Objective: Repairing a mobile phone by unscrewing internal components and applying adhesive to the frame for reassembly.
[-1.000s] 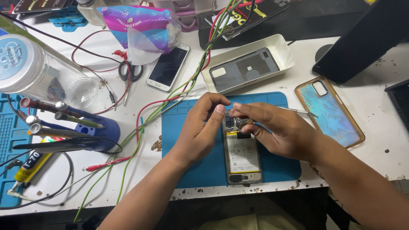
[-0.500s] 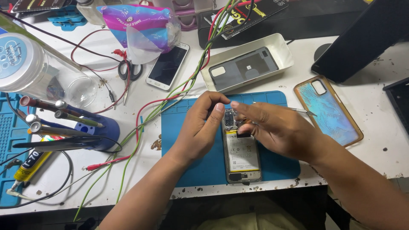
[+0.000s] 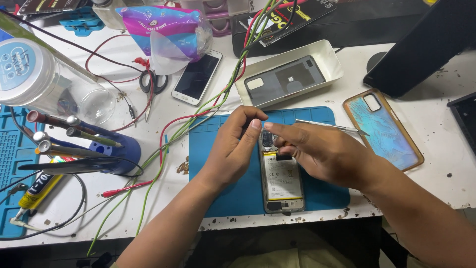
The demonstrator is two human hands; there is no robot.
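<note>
Head camera looks down as we work on an opened phone lying back-up on a blue mat on the white worktop. Our left hand curls at the phone's upper left edge, fingers bent together against it. Our right hand rests over the upper part, fingers closed on metal tweezers, forefinger stretched toward the camera area. A white tray with a grey back cover sits just beyond the mat.
</note>
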